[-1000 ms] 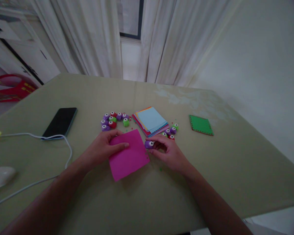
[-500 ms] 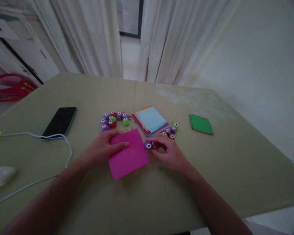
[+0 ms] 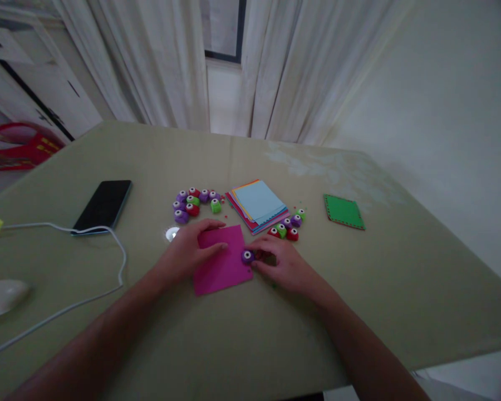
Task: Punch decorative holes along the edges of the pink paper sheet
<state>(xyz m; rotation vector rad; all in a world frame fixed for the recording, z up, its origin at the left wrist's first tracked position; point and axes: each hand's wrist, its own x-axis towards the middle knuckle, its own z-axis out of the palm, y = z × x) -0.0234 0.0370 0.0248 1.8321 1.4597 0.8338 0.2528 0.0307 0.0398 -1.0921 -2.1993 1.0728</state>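
A square sheet of magenta paper (image 3: 219,273) lies low over the table, gripped at its left side by my left hand (image 3: 194,248) with the thumb on top. Small punched holes show near its right edge. My right hand (image 3: 281,262) pinches a purple craft punch (image 3: 247,256) with a white top and a dark star mark, set at the paper's right edge. Whether the paper is inside the punch's slot I cannot tell. Just beyond my right hand stand several red, green and purple punches (image 3: 287,224).
Another cluster of punches (image 3: 192,203) stands at the back left. Stacked coloured paper (image 3: 259,203) lies behind the hands, a green square (image 3: 344,211) to the right. A phone (image 3: 104,206), white cable (image 3: 123,262), mouse (image 3: 4,298) and shiny round object (image 3: 172,233) are on the left.
The paper has come down flatter towards the table and turned slightly. My right hand and the purple punch have moved a little left and nearer me. The shiny round object has come into view.
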